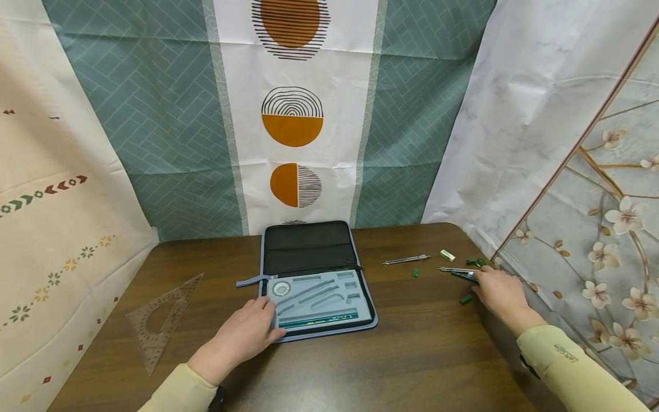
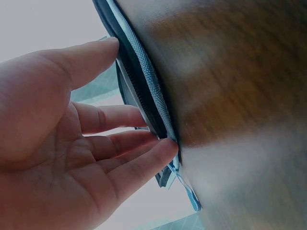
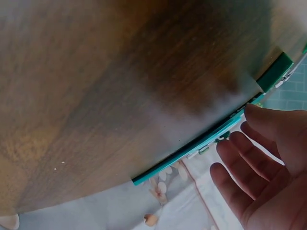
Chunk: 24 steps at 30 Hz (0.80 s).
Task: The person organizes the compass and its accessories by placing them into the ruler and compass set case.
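The zip case (image 1: pixel 306 249) is laid open near the middle of the brown surface (image 1: pixel 412 360), with a grey tray (image 1: pixel 362 312) in its near half. The left hand (image 1: pixel 244 329) is rested at the case's near left corner, thumb and fingers loosely spread and touching the edge. In the tray, green pencils (image 1: pixel 319 321) are set along the near side, and a round dial (image 1: pixel 281 289) is held at the far left.

At the right of the surface, a teal pencil (image 3: pixel 192 146) is met by the thumb of the right hand (image 1: pixel 501 294), whose fingers are loosely bent; whether it is pinched cannot be told. Just beside it, a silver tool (image 1: pixel 454 269) is seen. Farther left, a compass (image 1: pixel 407 260) is laid down, with an eraser (image 1: pixel 447 255) nearby. A clear triangle ruler (image 1: pixel 146 335) is placed well apart, left of the case.
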Motion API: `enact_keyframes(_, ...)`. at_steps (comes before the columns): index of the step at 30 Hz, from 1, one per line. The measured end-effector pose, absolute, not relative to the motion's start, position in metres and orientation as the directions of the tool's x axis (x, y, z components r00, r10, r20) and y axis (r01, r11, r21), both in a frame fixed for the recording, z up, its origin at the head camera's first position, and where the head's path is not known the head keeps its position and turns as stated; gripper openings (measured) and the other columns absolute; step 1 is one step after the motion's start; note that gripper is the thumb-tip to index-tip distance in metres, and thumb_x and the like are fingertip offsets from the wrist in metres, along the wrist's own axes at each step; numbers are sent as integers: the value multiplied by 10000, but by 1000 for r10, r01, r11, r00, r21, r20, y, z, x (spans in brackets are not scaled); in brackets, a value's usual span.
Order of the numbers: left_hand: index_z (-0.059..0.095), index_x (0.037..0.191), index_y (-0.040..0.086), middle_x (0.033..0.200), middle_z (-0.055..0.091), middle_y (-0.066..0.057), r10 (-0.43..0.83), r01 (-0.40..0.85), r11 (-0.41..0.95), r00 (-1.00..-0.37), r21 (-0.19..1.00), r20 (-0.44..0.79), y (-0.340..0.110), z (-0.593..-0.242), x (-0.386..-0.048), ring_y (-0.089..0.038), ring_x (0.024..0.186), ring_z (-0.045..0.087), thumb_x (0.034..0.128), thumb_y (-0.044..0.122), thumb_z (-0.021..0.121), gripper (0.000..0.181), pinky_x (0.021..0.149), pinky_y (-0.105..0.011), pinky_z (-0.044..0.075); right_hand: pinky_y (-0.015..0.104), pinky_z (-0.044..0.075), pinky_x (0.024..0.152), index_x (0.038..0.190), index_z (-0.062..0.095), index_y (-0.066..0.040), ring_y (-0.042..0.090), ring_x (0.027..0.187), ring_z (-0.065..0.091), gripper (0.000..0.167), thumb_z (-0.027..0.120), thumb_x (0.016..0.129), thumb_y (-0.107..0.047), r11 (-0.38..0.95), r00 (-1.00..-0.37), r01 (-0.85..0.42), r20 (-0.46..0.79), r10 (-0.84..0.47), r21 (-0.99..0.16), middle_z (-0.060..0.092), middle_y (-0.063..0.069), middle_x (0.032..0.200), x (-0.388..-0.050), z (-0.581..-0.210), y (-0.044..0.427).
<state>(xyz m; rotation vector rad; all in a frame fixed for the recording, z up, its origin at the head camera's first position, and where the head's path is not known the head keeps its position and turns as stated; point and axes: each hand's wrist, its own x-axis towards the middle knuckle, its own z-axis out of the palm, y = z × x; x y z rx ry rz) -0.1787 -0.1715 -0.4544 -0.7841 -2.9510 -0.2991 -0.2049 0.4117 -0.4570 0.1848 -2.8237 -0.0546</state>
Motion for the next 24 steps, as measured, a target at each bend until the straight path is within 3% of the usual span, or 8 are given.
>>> enact_keyframes(24, 679, 1283, -121, 1322, 668, -282, 483, 497, 851, -868, 170, 117, -171, -452, -178, -440, 1162, 667, 963, 351, 889, 609, 951, -552, 591, 624, 520, 587, 954, 710, -34, 466, 782, 687, 219, 910, 876, -74, 993, -940, -105, 320, -118, 58, 707, 185, 965, -205, -465, 414)
